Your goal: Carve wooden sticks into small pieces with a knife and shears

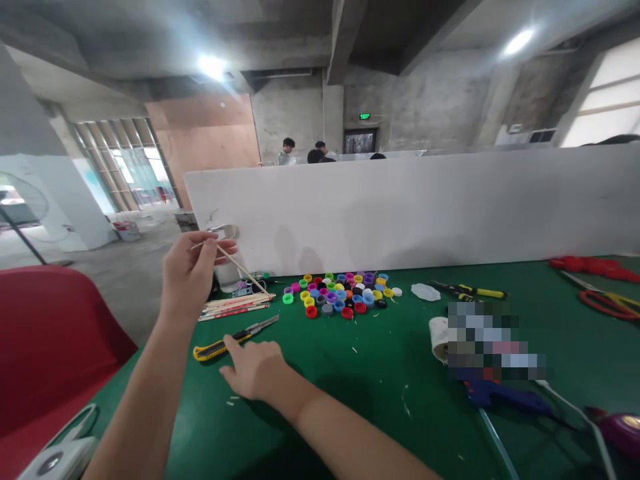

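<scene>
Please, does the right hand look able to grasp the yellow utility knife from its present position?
Probably yes. The right hand seems to hold nothing, its index finger is at the handle of the yellow utility knife, and I see nothing blocking the way.

Table (380,413): green top, pale scraps (355,349) scattered over it. Left part: yellow knife (240,335) lying flat, blade extended, tip toward back right. Just beyond it, a bundle of thin sticks (233,307), roughly parallel, some marked red. Center back: loose cluster of caps (331,298), many colors, no rows. Right of these, a translucent lid (425,292), then pliers (483,292) with yellow-and-black handles. Nearer: white roll (440,340) beside a pixelated patch, contents unreadable; blue glue gun (510,398) just in front. Far right: scissors (603,303), orange-red and yellow handles, near a red item (597,268), identity unclear.
</scene>
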The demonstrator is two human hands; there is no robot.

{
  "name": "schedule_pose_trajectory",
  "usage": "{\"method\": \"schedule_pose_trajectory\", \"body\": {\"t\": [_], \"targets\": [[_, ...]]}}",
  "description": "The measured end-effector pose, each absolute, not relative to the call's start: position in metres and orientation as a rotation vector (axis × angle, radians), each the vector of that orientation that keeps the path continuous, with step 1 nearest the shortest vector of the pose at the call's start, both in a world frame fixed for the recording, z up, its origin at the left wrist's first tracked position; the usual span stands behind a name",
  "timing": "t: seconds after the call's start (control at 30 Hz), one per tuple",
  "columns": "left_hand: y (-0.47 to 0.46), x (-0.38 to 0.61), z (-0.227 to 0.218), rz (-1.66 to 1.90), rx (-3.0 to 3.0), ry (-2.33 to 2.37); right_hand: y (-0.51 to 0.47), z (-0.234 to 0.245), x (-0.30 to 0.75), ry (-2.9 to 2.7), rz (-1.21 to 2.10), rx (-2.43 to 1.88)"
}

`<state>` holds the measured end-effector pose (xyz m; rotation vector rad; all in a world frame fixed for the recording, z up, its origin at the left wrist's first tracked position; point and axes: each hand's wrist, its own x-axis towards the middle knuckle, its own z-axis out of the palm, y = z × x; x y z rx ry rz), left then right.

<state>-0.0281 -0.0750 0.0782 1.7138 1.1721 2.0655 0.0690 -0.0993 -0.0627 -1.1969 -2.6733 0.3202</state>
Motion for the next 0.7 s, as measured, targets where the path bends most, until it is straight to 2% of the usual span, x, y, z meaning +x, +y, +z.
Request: {"method": "schedule_pose_trajectory", "body": {"t": [0.13,0.33,0.43,0.6,0.7], "targets": [[-0.071,-0.004,0.075,1.924,1.685,0.99,-0.075,-0.073,0.035,-2.537,0.26,-1.341],[-0.081,0.017,0.078,1.805,1.334,0.634,-0.08,-0.065,0.054,-2.563,0.306,-1.395],[-0.083,0.017,0.08,1.759,1.156,0.596,-0.1,-0.067,0.085,-2.66,0.168,-1.448],[-0.085,0.015,0.082,1.576,0.902,0.517,-0.151,-0.073,0.179,-2.969,-0.183,-1.034],[-0.085,0.021,0.078,1.392,0.917,0.457,-0.178,-0.064,0.236,-2.932,-0.226,-0.989]]}}
